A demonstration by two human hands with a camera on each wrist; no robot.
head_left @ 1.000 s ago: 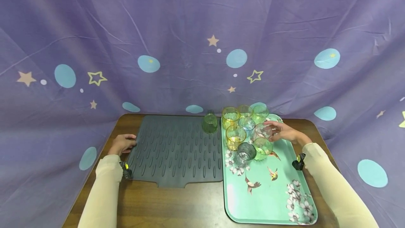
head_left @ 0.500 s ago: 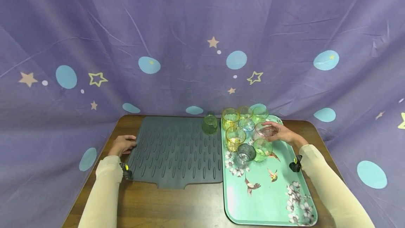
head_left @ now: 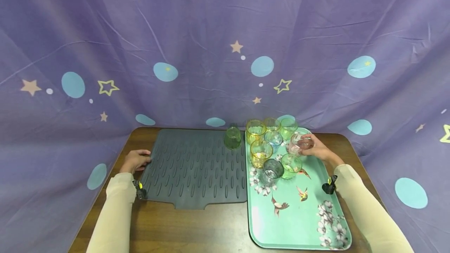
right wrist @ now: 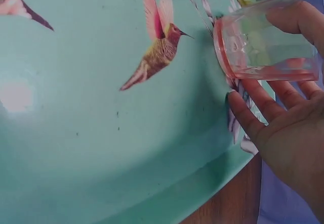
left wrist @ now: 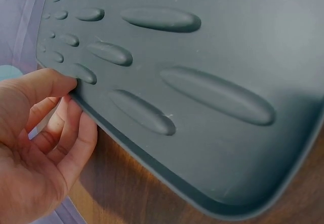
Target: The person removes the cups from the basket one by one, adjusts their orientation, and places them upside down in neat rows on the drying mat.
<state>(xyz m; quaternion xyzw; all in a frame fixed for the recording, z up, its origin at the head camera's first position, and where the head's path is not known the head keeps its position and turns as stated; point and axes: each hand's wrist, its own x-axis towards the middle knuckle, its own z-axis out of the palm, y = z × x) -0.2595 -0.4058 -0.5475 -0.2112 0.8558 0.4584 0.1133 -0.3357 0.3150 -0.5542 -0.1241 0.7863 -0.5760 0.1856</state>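
Note:
My left hand pinches the left edge of a dark grey ribbed draining mat, thumb on top and fingers beneath. At the right, my right hand holds a pink-tinted glass tumbler from its right side, thumb on one side and fingers on the other. The tumbler is over the far right part of a mint green tray. Several more tinted glasses stand close to its left: a green one, a blue one and a grey one among them.
Yellow glasses stand along the tray's left side. A dark green glass sits at the mat's far right corner. Behind the wooden table hangs a purple patterned curtain.
My right hand has closed round the pink glass and shifted it a little to the right, away from the other glasses. The left hand has stayed at the mat's edge.

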